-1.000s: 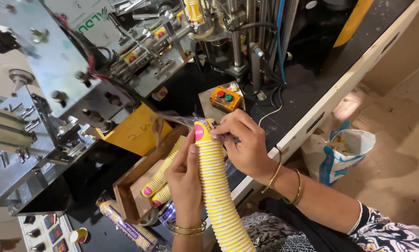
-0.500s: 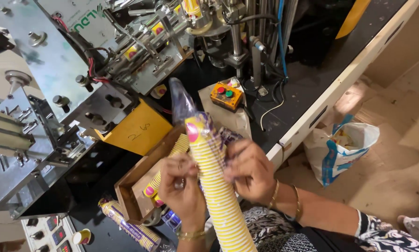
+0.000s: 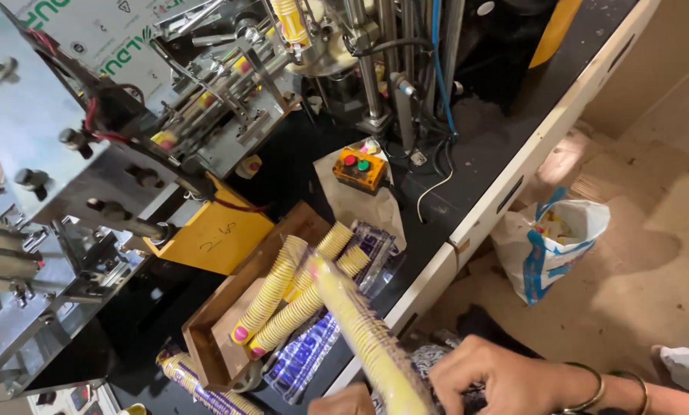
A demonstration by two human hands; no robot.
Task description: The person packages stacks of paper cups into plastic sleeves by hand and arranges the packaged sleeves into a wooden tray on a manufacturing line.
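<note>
A long stack of yellow paper cups (image 3: pixel 360 334) in a clear plastic sleeve slants up from the bottom edge, its top end over a brown cardboard tray (image 3: pixel 206 327). My right hand (image 3: pixel 498 376) grips the stack low down from the right. My left hand (image 3: pixel 344 401) shows only as knuckles at the bottom edge, touching the stack's lower left side. Three more stacks of yellow cups (image 3: pixel 291 296) lie side by side in the tray.
A metal cup-forming machine (image 3: pixel 168 115) fills the left and top. A small orange box with red and green buttons (image 3: pixel 358 169) sits on the black table. Wrapped cup stacks (image 3: pixel 198 384) lie by the tray. A white and blue bag (image 3: pixel 548 246) stands on the floor at the right.
The sleeved stack has dropped lower and tilted toward the tray. Both hands slid down it toward the bottom edge of the view; the left hand is now mostly out of sight.
</note>
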